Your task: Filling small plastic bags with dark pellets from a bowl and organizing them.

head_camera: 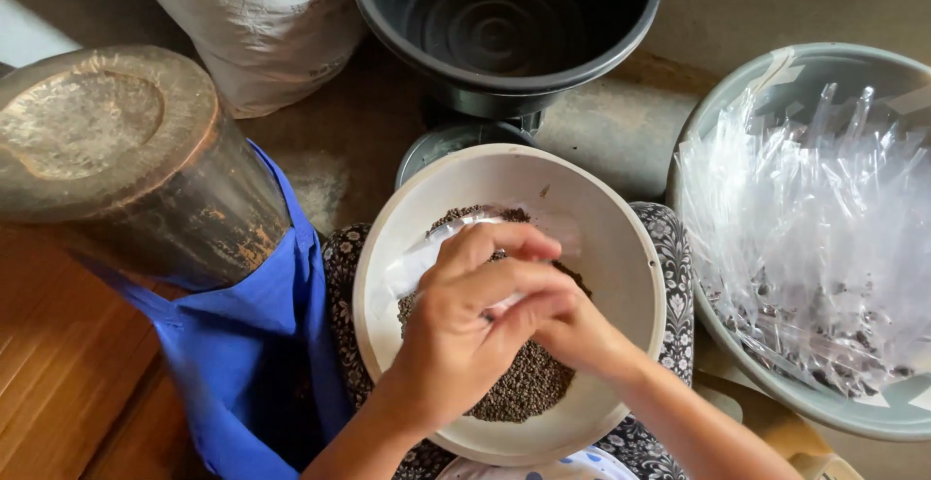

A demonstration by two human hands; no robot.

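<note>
Both hands meet over the middle of a cream bowl (621, 276) that rests on the person's lap, on dark flower-patterned cloth (669, 233). The left hand (475, 320) comes in from the bowl's near-left rim and lies on top; its fingers are curled narrow, pinching a small clear plastic bag (422, 257). The right hand (572, 330) comes in from the near-right rim and sits partly under the left one, so I cannot tell how far its fingers are closed, though it meets the same bag at the pinch.

The bag's long axis runs from the pinch point up and to the left, toward the bowl's far-left wall, so the free end points away from both hands, with the left hand covering more of it. The far part of the bag lies low over a heap of small dark seeds (529, 388), which fills the bowl's floor from the middle toward the near rim, directly beneath the hands. Whether the bag's mouth is open is not clear.

To the right, just beside the cream bowl, a grey basin (878, 417) holds a pile of clear bags (805, 238). Beyond the far rim stands a black tub (504, 24), with a white sack (262, 24) to its left. On the left a worn wooden cylinder (136, 160) stands over blue cloth (252, 344).
</note>
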